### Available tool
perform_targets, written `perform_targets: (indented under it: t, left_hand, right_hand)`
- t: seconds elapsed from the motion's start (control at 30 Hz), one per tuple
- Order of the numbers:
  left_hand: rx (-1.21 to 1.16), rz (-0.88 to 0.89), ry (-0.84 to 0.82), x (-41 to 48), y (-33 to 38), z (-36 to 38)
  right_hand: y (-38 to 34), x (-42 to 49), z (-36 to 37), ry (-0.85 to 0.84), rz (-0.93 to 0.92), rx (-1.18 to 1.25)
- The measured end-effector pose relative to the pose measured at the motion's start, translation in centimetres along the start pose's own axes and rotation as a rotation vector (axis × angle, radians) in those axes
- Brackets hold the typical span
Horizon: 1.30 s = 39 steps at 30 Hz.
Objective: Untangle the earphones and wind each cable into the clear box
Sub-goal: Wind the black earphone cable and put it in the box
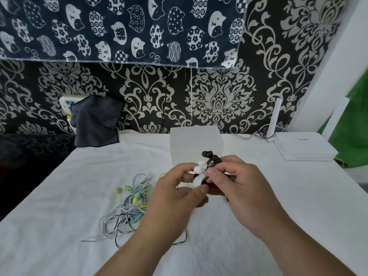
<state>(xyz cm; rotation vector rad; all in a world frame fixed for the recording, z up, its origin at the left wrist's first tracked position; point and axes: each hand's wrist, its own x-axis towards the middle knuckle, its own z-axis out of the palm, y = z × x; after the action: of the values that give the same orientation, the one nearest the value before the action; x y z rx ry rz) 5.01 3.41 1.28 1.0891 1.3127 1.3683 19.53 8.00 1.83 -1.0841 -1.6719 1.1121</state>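
Router (304, 146) logo unreadable; left hand (179, 194), right hand (241, 186) pinch earphones (200, 170).

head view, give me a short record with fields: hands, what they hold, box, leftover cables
left hand: pinches white earphones
right hand: pinches black earphones, bunched against the white pair
clear box: upright behind the hands, inside unclear
loose tangle: white, blue and yellow-green cables on the white cloth, left of the hands
background: router at right, dark cloth at left
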Motion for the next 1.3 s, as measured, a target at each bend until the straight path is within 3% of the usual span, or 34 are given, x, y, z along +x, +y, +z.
perform_targets:
  t: [0.3, 0.57, 0.73, 0.87, 1.3]
  left_hand:
    - [-0.314, -0.11, -0.195, 0.3, -0.3, -0.5]
    - [-0.049, -0.012, -0.056, 0.5, -0.1, -0.5]
    - [0.17, 0.085, 0.012, 0.4, -0.4, 0.2]
    - [0.165, 0.111, 0.028, 0.4, -0.7, 0.3]
    - [0.081, 0.172, 0.052, 0.2, -0.6, 0.8]
  right_hand:
    - [-0.3, -0.1, -0.4, -0.118, -0.018, -0.273]
    - [-1.5, -0.2, -0.8, 0.001, 0.182, -0.133]
    - [-1.4, -0.6, 0.2, 0.093, 0.136, -0.17]
    - [-1.7, -0.7, 0.6, 0.078, 0.086, -0.033]
    - [-1.7, -1.0, 1.1, 0.093, -0.07, 0.017]
